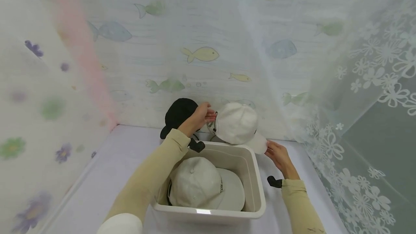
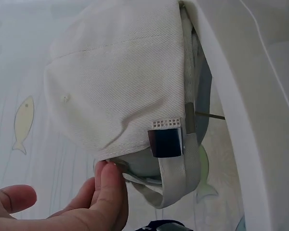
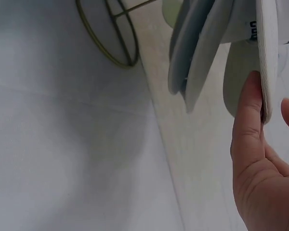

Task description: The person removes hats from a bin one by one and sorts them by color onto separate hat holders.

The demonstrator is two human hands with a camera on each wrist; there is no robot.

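Note:
Behind the bin, a white baseball cap [image 1: 236,122] sits on top of other caps, whose brims [image 3: 202,57] show below its own in the right wrist view. My left hand [image 1: 198,117] is at its back opening, fingertips touching the cloth edge beside the strap and metal buckle [image 2: 166,142], thumb apart. Under the brim's tip, the straight fingers of my right hand [image 1: 278,155] touch its underside, with the thumb held away. A light grey cap [image 1: 196,181] lies inside the beige bin [image 1: 261,199], brim to the right.
A black cap [image 1: 179,113] stands at the back left, partly behind my left forearm. Beneath the white cap, a wire stand [image 3: 131,43] rests on the white-covered table [image 1: 126,158]. A fish-print curtain [image 1: 201,28] hangs right behind the caps.

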